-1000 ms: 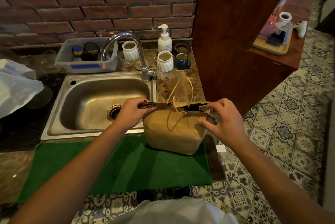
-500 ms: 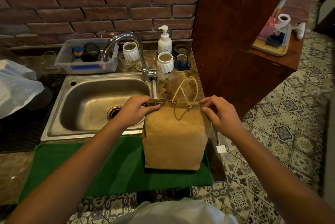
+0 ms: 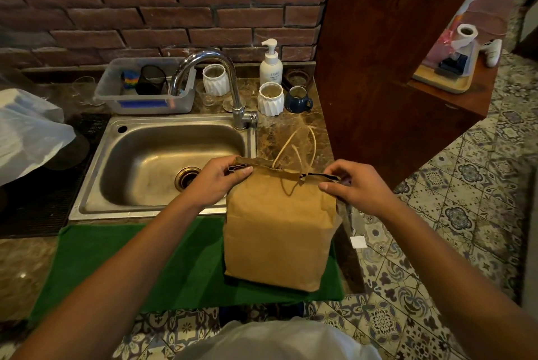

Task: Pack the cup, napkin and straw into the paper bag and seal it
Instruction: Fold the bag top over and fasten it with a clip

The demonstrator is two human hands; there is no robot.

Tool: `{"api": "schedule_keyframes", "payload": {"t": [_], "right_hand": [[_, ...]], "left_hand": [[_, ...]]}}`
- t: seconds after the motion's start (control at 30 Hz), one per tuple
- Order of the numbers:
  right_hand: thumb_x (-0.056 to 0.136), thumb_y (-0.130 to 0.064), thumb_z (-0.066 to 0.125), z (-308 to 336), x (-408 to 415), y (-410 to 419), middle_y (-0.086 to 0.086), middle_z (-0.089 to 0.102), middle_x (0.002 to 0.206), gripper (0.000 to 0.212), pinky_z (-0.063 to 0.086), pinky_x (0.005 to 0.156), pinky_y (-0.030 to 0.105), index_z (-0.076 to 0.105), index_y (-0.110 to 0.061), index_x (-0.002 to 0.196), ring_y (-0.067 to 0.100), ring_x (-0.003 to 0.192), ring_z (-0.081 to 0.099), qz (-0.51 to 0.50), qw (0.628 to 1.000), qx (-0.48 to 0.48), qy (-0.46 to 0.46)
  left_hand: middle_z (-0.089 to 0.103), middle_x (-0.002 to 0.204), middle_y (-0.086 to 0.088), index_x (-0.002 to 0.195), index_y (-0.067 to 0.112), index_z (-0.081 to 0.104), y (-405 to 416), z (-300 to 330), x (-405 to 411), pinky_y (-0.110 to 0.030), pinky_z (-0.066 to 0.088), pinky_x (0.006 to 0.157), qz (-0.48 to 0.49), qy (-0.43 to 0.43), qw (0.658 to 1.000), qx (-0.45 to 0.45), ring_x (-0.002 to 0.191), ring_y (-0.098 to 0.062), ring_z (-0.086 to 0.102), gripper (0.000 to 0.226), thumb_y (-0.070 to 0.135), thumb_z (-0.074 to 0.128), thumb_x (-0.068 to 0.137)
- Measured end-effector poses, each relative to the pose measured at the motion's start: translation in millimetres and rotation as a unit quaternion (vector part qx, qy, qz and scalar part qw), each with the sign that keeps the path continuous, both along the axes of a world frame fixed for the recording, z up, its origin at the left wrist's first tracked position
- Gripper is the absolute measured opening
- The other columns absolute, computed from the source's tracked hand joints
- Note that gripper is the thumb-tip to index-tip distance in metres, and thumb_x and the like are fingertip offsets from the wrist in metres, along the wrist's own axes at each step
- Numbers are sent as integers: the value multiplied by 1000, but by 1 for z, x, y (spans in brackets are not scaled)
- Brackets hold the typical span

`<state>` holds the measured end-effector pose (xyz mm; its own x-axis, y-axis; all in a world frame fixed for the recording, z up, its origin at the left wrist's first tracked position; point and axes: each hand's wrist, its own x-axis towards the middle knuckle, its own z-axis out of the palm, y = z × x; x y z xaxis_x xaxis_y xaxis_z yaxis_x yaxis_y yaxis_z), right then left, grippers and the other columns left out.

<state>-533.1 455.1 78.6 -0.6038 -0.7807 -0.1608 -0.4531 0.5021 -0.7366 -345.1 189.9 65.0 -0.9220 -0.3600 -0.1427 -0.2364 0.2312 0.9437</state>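
Note:
A brown paper bag [image 3: 279,231] with twine handles stands upright on the green mat [image 3: 145,266] at the counter's front right. Its top edge is pressed nearly flat, with small gaps at both ends. My left hand [image 3: 217,182] pinches the top left corner of the bag. My right hand [image 3: 352,185] pinches the top right corner. The cup, napkin and straw are not visible; whatever is inside the bag is hidden.
A steel sink [image 3: 163,161] with a tap [image 3: 215,80] lies behind the mat. Behind it stand a plastic tub [image 3: 145,91], two white ribbed cups [image 3: 270,97], a blue mug [image 3: 297,99] and a soap pump [image 3: 270,64]. A wooden cabinet [image 3: 378,68] rises to the right.
The bag has been stood upright from a tilted pose and its open mouth has been pressed nearly flat. Both hands have kept their hold on the top corners.

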Motion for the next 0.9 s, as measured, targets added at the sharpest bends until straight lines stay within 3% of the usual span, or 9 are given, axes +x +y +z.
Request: {"api": "schedule_keyframes", "payload": {"t": [0.13, 0.27, 0.37, 0.43, 0.57, 0.67, 0.8, 0.9], "right_hand": [[86, -21, 80, -6, 3, 1, -3, 73, 92, 10, 57, 79, 45, 72, -22, 92, 17, 87, 68, 2, 1000, -22, -2], [88, -12, 76, -10, 1, 5, -7, 71, 93, 12, 53, 77, 31, 71, -21, 94, 5, 89, 65, 7, 998, -65, -13], [93, -10, 70, -10, -1, 7, -10, 74, 109, 25, 54, 85, 24, 74, -24, 113, 3, 103, 67, 18, 995, -93, -39], [95, -2, 64, -10, 0, 8, -8, 74, 119, 35, 58, 92, 27, 75, -25, 120, 7, 113, 68, 27, 993, -93, -62], [88, 13, 63, -15, 5, 10, -2, 78, 109, 42, 56, 102, 38, 84, -23, 84, 6, 110, 70, 11, 992, -115, -46], [82, 17, 64, -20, 11, 10, -3, 77, 108, 49, 54, 105, 36, 83, -28, 75, 2, 110, 69, 14, 993, -116, -15], [81, 12, 67, -15, 13, 12, -6, 74, 113, 41, 51, 106, 36, 82, -26, 75, 2, 115, 64, 61, 993, -95, -23], [81, -8, 68, -9, 14, 13, -7, 70, 124, 18, 48, 106, 36, 80, -22, 79, 2, 122, 60, 87, 986, -65, -127]], "left_hand": [[73, 95, 5, 110, 12, 72, 4, -5, 3, -13, 52, 74, 22, 13, 999, 28, 89, 0, 68, 15, 11, 64, 97], [70, 123, 12, 128, 23, 70, -2, -3, 7, -12, 51, 88, -49, -17, 998, 29, 112, 3, 64, 39, 5, 67, 94], [77, 112, 9, 114, 17, 77, -4, -1, 4, -15, 52, 92, -52, -14, 999, 6, 111, -4, 67, 34, -5, 62, 93], [79, 102, 9, 100, 9, 80, -4, -2, 2, -17, 54, 89, -31, -5, 999, 19, 106, -7, 71, 28, -10, 61, 92], [79, 102, 3, 86, 5, 80, -4, -6, 6, -19, 55, 90, -25, 11, 999, 32, 106, -9, 71, 28, -16, 61, 89], [79, 106, 5, 78, 12, 82, -8, -7, 11, -22, 56, 92, -41, 1, 998, 42, 110, -10, 70, 37, -17, 61, 88], [77, 112, 6, 76, 23, 84, -7, -5, 16, -27, 58, 92, -53, -1, 998, 28, 111, -11, 69, 44, -15, 62, 88], [77, 110, 11, 76, 18, 83, -2, -3, 17, -25, 58, 91, -43, 6, 999, -5, 109, -6, 69, 40, -16, 63, 86]]}}
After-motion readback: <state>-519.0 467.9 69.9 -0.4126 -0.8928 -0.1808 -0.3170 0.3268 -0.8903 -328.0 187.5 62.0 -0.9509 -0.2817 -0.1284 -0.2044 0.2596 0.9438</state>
